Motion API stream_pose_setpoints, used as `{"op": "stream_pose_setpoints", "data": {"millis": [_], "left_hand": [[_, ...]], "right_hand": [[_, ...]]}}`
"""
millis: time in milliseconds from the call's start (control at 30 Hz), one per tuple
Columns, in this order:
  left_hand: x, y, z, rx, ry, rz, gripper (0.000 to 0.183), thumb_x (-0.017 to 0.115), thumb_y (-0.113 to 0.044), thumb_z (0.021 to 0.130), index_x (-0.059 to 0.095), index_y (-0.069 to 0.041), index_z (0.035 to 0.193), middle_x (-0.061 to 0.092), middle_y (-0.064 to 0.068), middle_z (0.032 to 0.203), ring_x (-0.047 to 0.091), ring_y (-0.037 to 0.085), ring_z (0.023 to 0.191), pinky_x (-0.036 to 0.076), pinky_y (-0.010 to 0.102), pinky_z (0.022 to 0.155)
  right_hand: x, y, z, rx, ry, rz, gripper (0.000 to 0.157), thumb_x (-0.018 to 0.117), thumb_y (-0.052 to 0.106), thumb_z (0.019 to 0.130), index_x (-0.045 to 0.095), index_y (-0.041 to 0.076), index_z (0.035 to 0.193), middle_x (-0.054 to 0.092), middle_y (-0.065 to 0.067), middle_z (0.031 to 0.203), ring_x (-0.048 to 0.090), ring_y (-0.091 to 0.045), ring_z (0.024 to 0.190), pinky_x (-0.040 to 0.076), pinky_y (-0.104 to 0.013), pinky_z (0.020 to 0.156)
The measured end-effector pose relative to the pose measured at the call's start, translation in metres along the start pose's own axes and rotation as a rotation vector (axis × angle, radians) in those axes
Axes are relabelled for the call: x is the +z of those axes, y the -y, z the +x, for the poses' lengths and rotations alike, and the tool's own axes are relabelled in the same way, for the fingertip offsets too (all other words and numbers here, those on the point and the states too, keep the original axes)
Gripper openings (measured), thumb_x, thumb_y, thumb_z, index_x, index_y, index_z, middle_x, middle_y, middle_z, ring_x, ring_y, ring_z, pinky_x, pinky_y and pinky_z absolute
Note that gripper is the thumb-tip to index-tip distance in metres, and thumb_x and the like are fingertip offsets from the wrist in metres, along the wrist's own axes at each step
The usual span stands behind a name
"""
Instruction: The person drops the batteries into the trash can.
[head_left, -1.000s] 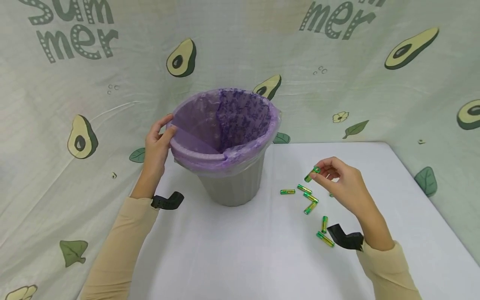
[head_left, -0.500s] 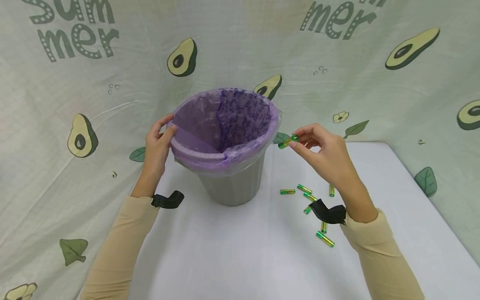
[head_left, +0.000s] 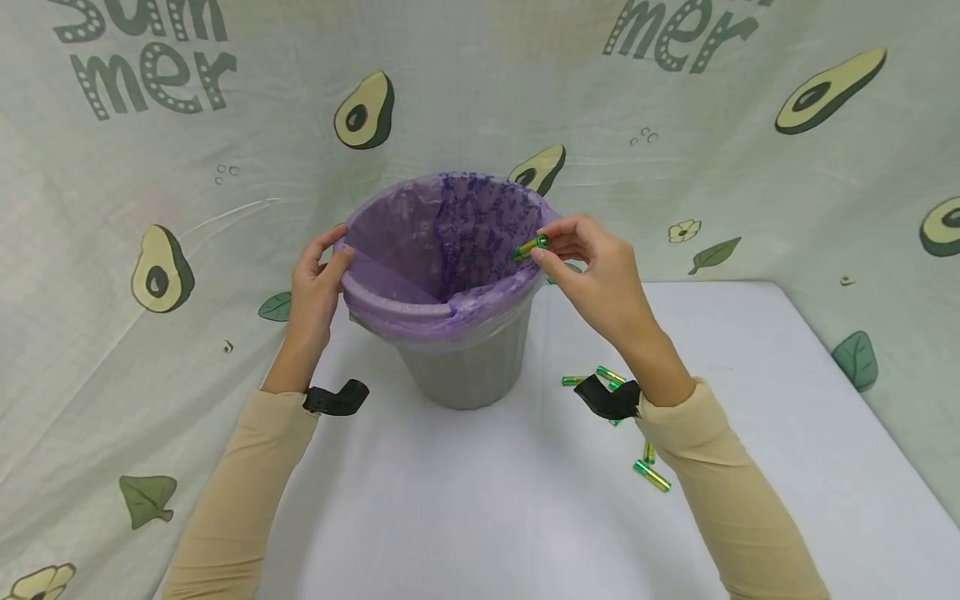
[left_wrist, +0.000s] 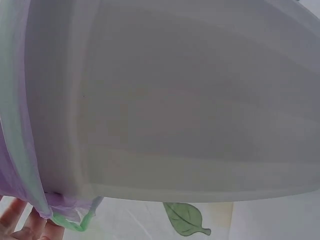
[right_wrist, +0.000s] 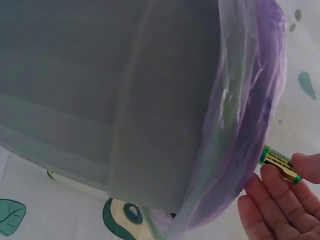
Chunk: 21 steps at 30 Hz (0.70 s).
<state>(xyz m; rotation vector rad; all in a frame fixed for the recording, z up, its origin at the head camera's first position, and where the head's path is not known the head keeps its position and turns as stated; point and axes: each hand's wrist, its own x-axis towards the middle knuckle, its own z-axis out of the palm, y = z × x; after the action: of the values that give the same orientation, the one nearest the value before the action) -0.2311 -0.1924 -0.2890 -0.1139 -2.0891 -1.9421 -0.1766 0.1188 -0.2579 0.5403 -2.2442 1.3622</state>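
Observation:
A grey bin (head_left: 465, 375) lined with a purple plastic bag (head_left: 495, 229) stands on the white table, its bag folded over the rim. My left hand (head_left: 315, 287) grips the bin's left rim, thumb on the near side; in the left wrist view its fingers (left_wrist: 30, 222) lie against the bag's edge. My right hand (head_left: 596, 271) pinches a green and gold battery (head_left: 529, 247) between thumb and fingers. In the head view that battery overlaps the inside of the bin's right rim. The right wrist view shows the battery (right_wrist: 281, 165) right beside the bag's outer fold.
Several more green and gold batteries lie to the right of the bin, among them a battery (head_left: 652, 476) nearest the front; my right wrist partly covers the group. A cloth backdrop (head_left: 285, 183) printed with avocados hangs behind and beside the table (head_left: 450, 508).
My right hand has carried the battery up and leftward from over the loose batteries to the bin's right rim. The left hand has kept its grip on the rim.

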Motion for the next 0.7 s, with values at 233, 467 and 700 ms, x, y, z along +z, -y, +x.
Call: {"op": "stream_pose_setpoints", "data": {"millis": [233, 467, 700], "left_hand": [[0.0, 0.0, 0.0, 0.004, 0.0, 0.003, 0.043, 0.055, -0.022, 0.092, 0.05, -0.012, 0.133, 0.042, 0.001, 0.136, 0.056, 0.004, 0.085, 0.047, 0.013, 0.068], [0.0, 0.0, 0.0, 0.012, -0.002, -0.012, 0.042, 0.055, -0.021, 0.092, 0.051, -0.012, 0.133, 0.043, 0.001, 0.135, 0.056, 0.004, 0.083, 0.047, 0.013, 0.068], [0.0, 0.001, 0.0, 0.015, 0.004, -0.011, 0.042, 0.055, -0.02, 0.092, 0.051, -0.011, 0.133, 0.043, 0.001, 0.135, 0.056, 0.004, 0.084, 0.047, 0.013, 0.068]], "right_hand": [[0.014, -0.006, 0.005, -0.07, -0.001, 0.003, 0.02, 0.063, 0.008, 0.088, 0.059, -0.001, 0.106, 0.064, -0.011, 0.096, 0.061, -0.019, 0.088, 0.048, -0.033, 0.082], [0.018, -0.01, 0.003, -0.089, 0.0, -0.01, 0.021, 0.063, 0.008, 0.088, 0.06, 0.0, 0.106, 0.064, -0.01, 0.095, 0.059, -0.017, 0.088, 0.046, -0.033, 0.08], [0.02, -0.014, 0.001, -0.113, -0.049, 0.002, 0.013, 0.062, 0.005, 0.087, 0.064, -0.001, 0.099, 0.066, -0.01, 0.093, 0.061, -0.017, 0.086, 0.046, -0.026, 0.079]]}}
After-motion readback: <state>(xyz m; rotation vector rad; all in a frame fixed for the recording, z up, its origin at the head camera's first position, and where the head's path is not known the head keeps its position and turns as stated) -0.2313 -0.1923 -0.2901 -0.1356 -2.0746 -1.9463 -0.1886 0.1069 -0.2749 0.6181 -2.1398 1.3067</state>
